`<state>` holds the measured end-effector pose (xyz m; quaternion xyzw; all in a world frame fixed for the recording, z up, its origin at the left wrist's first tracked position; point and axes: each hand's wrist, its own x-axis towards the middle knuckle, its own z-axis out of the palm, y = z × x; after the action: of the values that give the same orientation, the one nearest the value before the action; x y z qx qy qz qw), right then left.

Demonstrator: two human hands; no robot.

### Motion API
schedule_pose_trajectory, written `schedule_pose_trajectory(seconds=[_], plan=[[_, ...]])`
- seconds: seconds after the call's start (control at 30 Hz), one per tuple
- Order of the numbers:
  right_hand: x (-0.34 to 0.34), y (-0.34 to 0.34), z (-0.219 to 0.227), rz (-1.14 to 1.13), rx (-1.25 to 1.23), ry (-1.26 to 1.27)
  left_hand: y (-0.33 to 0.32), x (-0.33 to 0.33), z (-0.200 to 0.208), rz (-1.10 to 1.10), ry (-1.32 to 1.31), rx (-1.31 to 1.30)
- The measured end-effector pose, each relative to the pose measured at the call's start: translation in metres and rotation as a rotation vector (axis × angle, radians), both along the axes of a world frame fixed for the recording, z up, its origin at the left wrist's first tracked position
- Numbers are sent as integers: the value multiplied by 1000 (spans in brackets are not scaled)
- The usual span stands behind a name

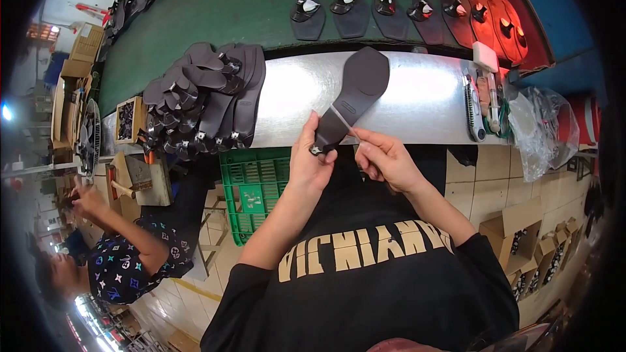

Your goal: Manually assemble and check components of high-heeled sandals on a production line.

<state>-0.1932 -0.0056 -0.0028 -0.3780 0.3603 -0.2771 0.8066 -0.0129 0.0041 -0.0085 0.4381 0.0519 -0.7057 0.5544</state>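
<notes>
A dark brown shoe sole [366, 75] lies tilted in front of me, its broad square-toed end over the steel worktop. My left hand [309, 163] grips its narrow heel end, thumb along the edge, fingers underneath. Across the sole's waist runs a thin pale strip [341, 120]; whether it is tape or a slim stick I cannot tell. My right hand [386, 160] is closed in a pinch at the strip's near end, beside the sole's right edge. To the left, a heap of similar dark soles [212, 94] with glossy black parts covers the worktop's end.
A green conveyor belt [248, 6] behind the steel worktop [287, 98] carries a row of sandals [345, 3]. A utility knife [476, 117] and plastic bags [541, 124] are at right. Below stands a green crate [251, 199]. A co-worker [137, 254] sits at left.
</notes>
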Motion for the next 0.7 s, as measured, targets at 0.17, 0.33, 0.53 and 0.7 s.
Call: schedule_pose_trajectory(seconds=[0.17, 0.33, 0.53, 0.7], plan=[[10, 13, 11, 198, 107, -84, 3, -4, 2, 241, -734, -404], [12, 7, 14, 45, 294, -229, 10, 0, 4, 260, -847, -461], [8, 1, 14, 65, -376, 127, 8, 18, 13, 256, -864, -457], [26, 9, 17, -105, -1144, 408, 6, 23, 27, 141, -851, -537]])
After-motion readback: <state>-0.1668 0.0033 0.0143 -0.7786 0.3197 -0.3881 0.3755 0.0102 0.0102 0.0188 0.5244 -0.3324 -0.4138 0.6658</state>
